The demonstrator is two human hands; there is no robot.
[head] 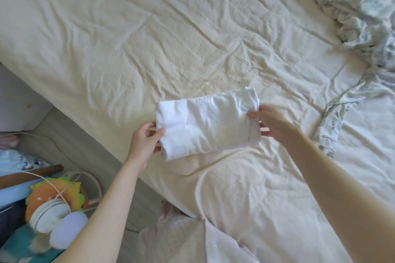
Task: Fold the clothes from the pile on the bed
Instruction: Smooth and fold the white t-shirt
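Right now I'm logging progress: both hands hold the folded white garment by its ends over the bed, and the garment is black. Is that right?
Not quite. The head view shows the folded garment is white. The left hand and right hand do hold its ends over the bed.

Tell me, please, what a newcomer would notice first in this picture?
First, the folded white garment at the centre, held over the cream bed sheet with the left hand and right hand pinching its two short ends. Next, the crumpled grey-patterned bedding heaped at the upper right.
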